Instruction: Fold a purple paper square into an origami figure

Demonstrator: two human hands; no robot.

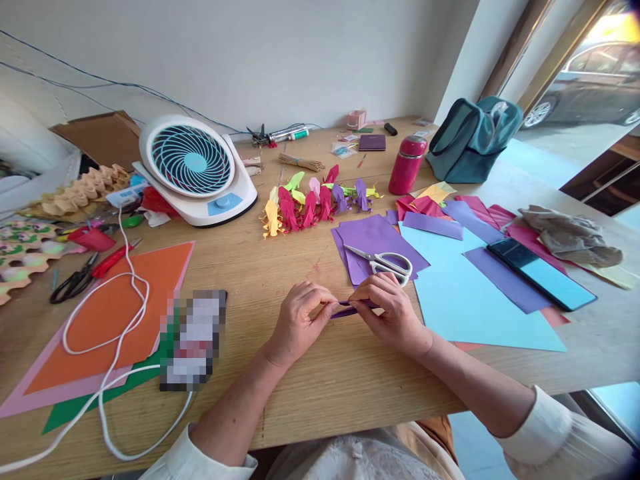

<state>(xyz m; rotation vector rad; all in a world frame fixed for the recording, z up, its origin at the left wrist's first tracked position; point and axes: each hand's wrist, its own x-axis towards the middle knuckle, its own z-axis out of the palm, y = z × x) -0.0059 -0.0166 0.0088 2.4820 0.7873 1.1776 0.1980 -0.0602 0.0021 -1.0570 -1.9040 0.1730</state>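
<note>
A narrow folded strip of purple paper is stretched between my two hands, just above the wooden table. My left hand pinches its left end between thumb and fingers. Its right end is in the fingers of my right hand, which partly hide it. Right behind my right hand lie scissors with white handles, on purple sheets. Farther back is a cluster of small folded paper figures in yellow, red, pink, green and purple.
A white fan stands back left. Orange paper, a white cable and a blurred phone lie left. Light blue paper, a black phone, a red bottle and a teal bag are right.
</note>
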